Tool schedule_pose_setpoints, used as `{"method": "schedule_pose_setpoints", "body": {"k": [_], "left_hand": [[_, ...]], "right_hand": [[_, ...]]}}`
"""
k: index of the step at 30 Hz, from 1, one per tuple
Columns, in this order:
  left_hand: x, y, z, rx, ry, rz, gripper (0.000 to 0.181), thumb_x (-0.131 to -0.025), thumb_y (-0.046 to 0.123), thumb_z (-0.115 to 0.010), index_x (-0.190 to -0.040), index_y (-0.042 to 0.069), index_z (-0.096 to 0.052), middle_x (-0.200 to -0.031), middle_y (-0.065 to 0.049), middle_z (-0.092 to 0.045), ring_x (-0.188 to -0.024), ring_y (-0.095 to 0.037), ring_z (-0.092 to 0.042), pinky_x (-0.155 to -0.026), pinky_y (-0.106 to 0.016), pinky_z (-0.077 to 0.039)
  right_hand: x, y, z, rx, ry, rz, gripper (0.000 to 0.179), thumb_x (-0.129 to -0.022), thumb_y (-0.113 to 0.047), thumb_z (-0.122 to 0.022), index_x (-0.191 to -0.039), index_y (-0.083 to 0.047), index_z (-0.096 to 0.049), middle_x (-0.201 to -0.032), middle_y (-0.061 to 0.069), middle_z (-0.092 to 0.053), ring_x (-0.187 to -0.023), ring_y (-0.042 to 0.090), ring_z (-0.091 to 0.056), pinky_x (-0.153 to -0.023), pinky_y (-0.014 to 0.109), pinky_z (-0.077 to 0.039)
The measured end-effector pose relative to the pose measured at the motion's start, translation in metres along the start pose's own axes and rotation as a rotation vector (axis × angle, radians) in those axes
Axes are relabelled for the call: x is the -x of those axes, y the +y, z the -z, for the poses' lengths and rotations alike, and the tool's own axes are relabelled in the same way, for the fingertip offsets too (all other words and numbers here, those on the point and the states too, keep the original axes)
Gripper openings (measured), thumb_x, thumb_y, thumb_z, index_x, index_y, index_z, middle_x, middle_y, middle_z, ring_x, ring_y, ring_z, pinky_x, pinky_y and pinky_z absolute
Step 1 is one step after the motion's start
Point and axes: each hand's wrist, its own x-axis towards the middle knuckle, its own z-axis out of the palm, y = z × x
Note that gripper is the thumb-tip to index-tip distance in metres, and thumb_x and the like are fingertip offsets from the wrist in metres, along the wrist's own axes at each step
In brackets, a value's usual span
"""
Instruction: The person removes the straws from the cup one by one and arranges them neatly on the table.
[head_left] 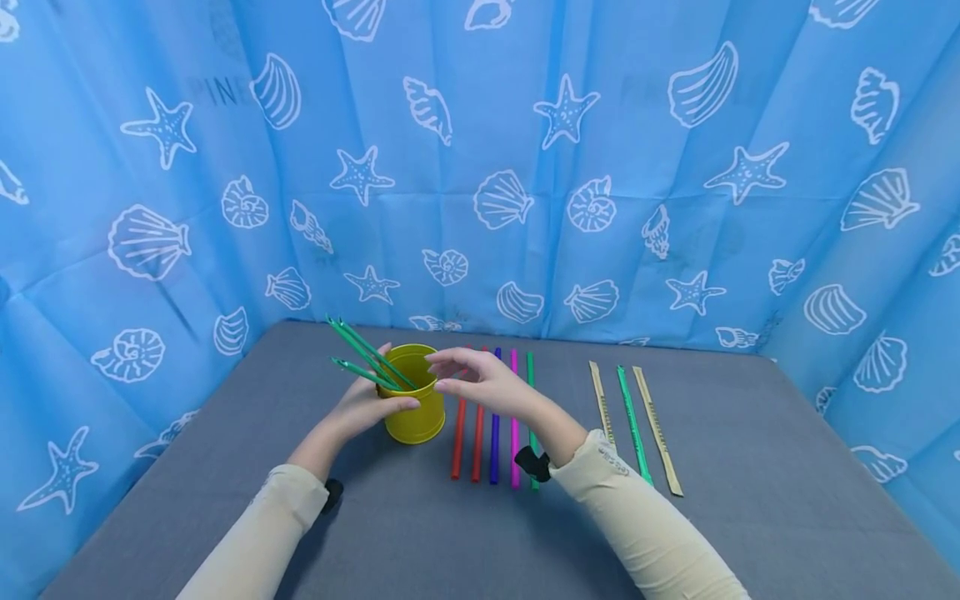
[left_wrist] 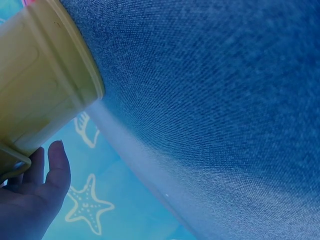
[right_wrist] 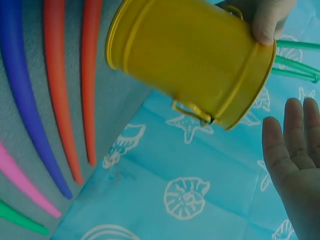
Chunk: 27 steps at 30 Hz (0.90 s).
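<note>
A yellow metal bucket [head_left: 416, 421] with small side handles stands toward the left of the table. My left hand [head_left: 365, 408] grips its left side, thumb along the front near the rim and fingers round the back. Three slim green sticks [head_left: 358, 346] lean out of the bucket over its left rim, above that hand. At the right rim is my right hand [head_left: 491, 383], its fingers loosely extended with nothing in them. The right wrist view shows that hand [right_wrist: 300, 165] beside the bucket's mouth, palm and fingers apart from it.
Right of the bucket lies a row of tubes: two red [head_left: 477, 442], one blue [head_left: 495, 442], one pink [head_left: 515, 450] and one green [head_left: 531, 375], partly under my right forearm. Farther right are two gold strips [head_left: 658, 429] with a green stick [head_left: 633, 421] between them. A blue curtain [head_left: 465, 217] hangs behind the grey table.
</note>
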Motion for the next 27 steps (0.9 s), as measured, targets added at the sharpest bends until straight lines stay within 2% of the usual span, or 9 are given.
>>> {"method": "schedule_pose_setpoints", "body": {"k": [8,11,16,18,19,22,25,26,27], "left_hand": [[0.0,0.0,0.001,0.001,-0.018,-0.018,0.1,-0.087,0.022,-0.075,-0.155,0.003,-0.004,-0.15,-0.024,-0.034,-0.135,-0.04,-0.036,-0.109,-0.057,-0.029],[-0.001,0.001,0.002,0.002,-0.027,-0.022,0.1,-0.088,0.023,-0.074,-0.156,0.003,-0.003,-0.154,-0.024,-0.028,-0.138,-0.041,-0.031,-0.109,-0.059,-0.028],[-0.001,0.001,0.004,-0.003,-0.038,-0.055,0.089,-0.091,0.018,-0.07,-0.155,0.001,-0.012,-0.16,-0.021,-0.01,-0.142,-0.043,-0.02,-0.109,-0.06,-0.027],[-0.002,0.0,0.004,-0.022,-0.039,-0.07,0.083,-0.092,0.016,-0.068,-0.154,-0.001,-0.014,-0.16,-0.021,-0.005,-0.142,-0.043,-0.02,-0.109,-0.059,-0.028],[-0.002,0.0,0.004,-0.03,-0.043,-0.073,0.083,-0.093,0.015,-0.067,-0.154,-0.001,-0.013,-0.16,-0.023,-0.007,-0.141,-0.043,-0.022,-0.108,-0.059,-0.029],[-0.003,0.001,0.004,-0.093,-0.039,-0.079,0.082,-0.094,0.015,-0.065,-0.153,-0.004,-0.012,-0.158,-0.025,-0.011,-0.14,-0.044,-0.024,-0.107,-0.058,-0.031],[-0.005,0.003,0.002,-0.212,-0.022,-0.116,0.067,-0.094,0.014,-0.064,-0.146,-0.008,-0.03,-0.155,-0.028,-0.02,-0.141,-0.045,-0.019,-0.108,-0.06,-0.028],[-0.005,0.004,0.001,-0.266,-0.014,-0.136,0.057,-0.094,0.013,-0.064,-0.14,-0.009,-0.04,-0.152,-0.029,-0.026,-0.142,-0.045,-0.017,-0.108,-0.06,-0.027],[-0.005,0.004,0.001,-0.312,-0.002,-0.149,0.051,-0.094,0.012,-0.064,-0.136,-0.01,-0.044,-0.153,-0.029,-0.025,-0.143,-0.044,-0.013,-0.109,-0.061,-0.025]], "right_hand": [[-0.013,-0.008,-0.014,-0.06,-0.025,0.007,0.042,-0.098,-0.01,-0.056,-0.137,0.003,-0.05,-0.129,0.021,-0.059,-0.12,0.03,-0.053,-0.096,0.04,-0.047],[-0.019,-0.01,-0.021,-0.065,-0.042,0.02,0.045,-0.098,-0.009,-0.056,-0.14,0.003,-0.048,-0.133,0.02,-0.056,-0.125,0.029,-0.05,-0.098,0.042,-0.045],[-0.028,-0.016,-0.033,-0.029,-0.073,0.047,0.049,-0.098,-0.009,-0.057,-0.144,0.0,-0.044,-0.141,0.017,-0.051,-0.131,0.023,-0.046,-0.105,0.047,-0.04],[-0.032,-0.018,-0.039,-0.016,-0.082,0.047,0.05,-0.098,-0.01,-0.057,-0.145,-0.001,-0.043,-0.142,0.015,-0.05,-0.133,0.023,-0.044,-0.107,0.047,-0.037],[-0.034,-0.02,-0.041,-0.011,-0.084,0.045,0.05,-0.098,-0.01,-0.057,-0.146,-0.002,-0.042,-0.143,0.015,-0.049,-0.134,0.023,-0.043,-0.108,0.046,-0.036],[-0.039,-0.023,-0.048,0.007,-0.07,0.047,0.05,-0.099,-0.011,-0.057,-0.146,-0.003,-0.042,-0.142,0.014,-0.051,-0.133,0.025,-0.044,-0.108,0.045,-0.036],[-0.043,-0.026,-0.053,0.031,-0.039,0.06,0.049,-0.099,-0.012,-0.057,-0.145,-0.004,-0.044,-0.139,0.014,-0.054,-0.13,0.025,-0.047,-0.107,0.042,-0.038],[-0.044,-0.026,-0.054,0.04,-0.029,0.066,0.048,-0.099,-0.012,-0.057,-0.145,-0.004,-0.045,-0.137,0.014,-0.054,-0.129,0.025,-0.048,-0.107,0.041,-0.038],[-0.046,-0.027,-0.055,0.047,-0.021,0.069,0.048,-0.099,-0.012,-0.057,-0.144,-0.004,-0.046,-0.137,0.013,-0.055,-0.128,0.024,-0.048,-0.106,0.039,-0.039]]}}
